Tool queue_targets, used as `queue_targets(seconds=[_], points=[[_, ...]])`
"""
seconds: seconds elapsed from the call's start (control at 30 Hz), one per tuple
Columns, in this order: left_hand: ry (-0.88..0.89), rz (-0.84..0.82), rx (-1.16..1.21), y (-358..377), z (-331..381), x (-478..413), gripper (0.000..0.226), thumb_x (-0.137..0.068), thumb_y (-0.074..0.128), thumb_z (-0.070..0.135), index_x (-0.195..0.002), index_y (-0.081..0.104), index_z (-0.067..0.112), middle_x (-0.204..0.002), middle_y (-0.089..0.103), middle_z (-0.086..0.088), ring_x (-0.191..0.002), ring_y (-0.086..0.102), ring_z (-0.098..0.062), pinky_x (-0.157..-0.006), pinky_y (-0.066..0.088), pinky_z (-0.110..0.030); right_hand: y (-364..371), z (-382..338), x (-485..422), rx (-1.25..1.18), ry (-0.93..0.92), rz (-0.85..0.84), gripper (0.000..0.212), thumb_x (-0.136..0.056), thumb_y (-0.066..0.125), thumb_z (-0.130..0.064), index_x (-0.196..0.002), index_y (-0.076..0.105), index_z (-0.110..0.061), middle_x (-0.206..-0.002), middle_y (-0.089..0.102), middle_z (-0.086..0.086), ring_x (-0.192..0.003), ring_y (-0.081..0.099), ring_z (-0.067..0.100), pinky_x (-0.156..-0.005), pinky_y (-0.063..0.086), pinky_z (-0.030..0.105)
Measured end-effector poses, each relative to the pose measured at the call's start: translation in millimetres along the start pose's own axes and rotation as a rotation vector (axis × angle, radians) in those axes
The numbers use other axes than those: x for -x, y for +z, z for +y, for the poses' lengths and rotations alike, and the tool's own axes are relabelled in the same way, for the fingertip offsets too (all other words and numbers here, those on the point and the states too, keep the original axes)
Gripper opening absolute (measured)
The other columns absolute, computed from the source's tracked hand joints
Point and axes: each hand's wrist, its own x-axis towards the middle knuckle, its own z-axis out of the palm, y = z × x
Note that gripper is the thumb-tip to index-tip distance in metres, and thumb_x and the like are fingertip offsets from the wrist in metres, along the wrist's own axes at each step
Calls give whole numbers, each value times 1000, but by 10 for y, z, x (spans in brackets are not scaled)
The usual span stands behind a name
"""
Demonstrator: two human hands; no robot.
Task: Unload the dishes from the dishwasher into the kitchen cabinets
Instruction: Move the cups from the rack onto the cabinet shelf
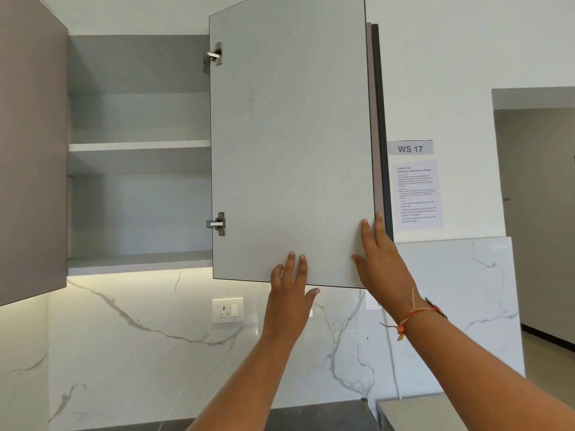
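Wall (460, 51): we see white paint above and marble (155, 353) below, lit by a strip under the cabinet.
Cabinet (140, 119): it hangs on the wall with both doors swung out; we see a top space, a middle shelf (138, 146) and a floor board (137, 261), pale grey inside (no dishes show on them).
Right door (289, 144): its pale inner face turns toward us, hung on two steel hinges (216, 223) at its left edge.
Left door (31, 150): brown, at the frame's left.
Right hand (381, 259): fingers spread, laid over the right door's lower free corner, fingertips at its edge; a thread band (410, 317) circles the wrist.
Left hand (289, 284): open, fingers flat on the door's bottom edge, thumb below it.
Notice (417, 194): a printed sheet under a "WS 17" label (410, 148).
Socket (227, 310): on the marble, below the door.
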Motion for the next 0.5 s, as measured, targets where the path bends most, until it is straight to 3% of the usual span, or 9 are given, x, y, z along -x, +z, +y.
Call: queue_targets(seconds=[0.23, 0.5], points=[[6, 86, -34, 88, -19, -16, 67, -97, 45, 54, -153, 31, 19, -157, 30, -5, -134, 38, -29, -105, 46, -41, 156, 65, 33, 225, -24, 118, 65, -97, 51, -33, -152, 29, -5, -160, 18, 23, -147, 24, 37, -117, 32, 44], [0, 150, -7, 41, -22, 88, 62, -100, 42, 48, -152, 33, 15, -157, 31, -10, -136, 36, -33, -111, 40, -44, 130, -28, 249, 345, -44, 153, 68, -100, 35, -49, -155, 22, -11, -162, 11, 20, -148, 19, 35, -115, 31, 46]])
